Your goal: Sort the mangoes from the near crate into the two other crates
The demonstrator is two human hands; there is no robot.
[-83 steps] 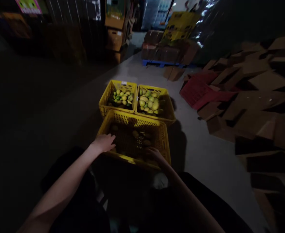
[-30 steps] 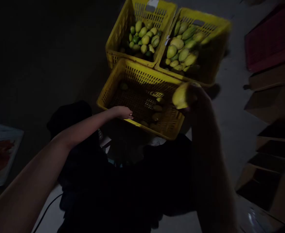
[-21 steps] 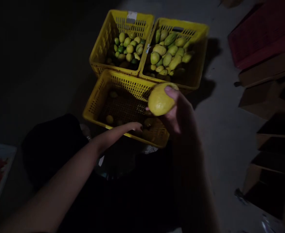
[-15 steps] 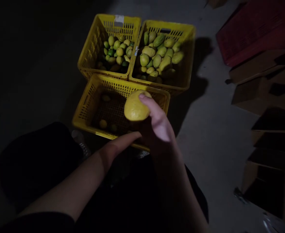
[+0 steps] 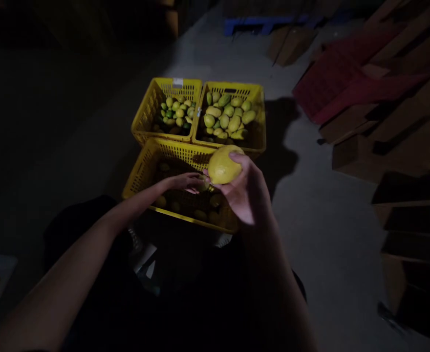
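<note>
My right hand (image 5: 246,188) is wrapped round a large yellow lemon (image 5: 224,165), thumb on top and fingers beneath, above the right part of the front yellow crate (image 5: 138,168). My left hand (image 5: 185,182) reaches over the same crate with its fingers stretched out. At its fingertips is a smaller greenish-yellow fruit (image 5: 203,184); whether the fingers bear any of its weight is unclear in the dim light. Several more fruits, such as a dull yellow one (image 5: 160,201), lie in shadow at the bottom of the front crate.
Behind stand two yellow crates: the left crate (image 5: 141,115) holds small green and yellow fruits, the right crate (image 5: 262,120) larger yellow-green ones. Red crates (image 5: 325,83) and cardboard boxes (image 5: 357,156) line the right side. A blue pallet (image 5: 249,25) lies at the back.
The view has tilted up, showing more floor behind the crates. My left hand has come out from behind the right hand to the small fruit. My right hand still holds the lemon.
</note>
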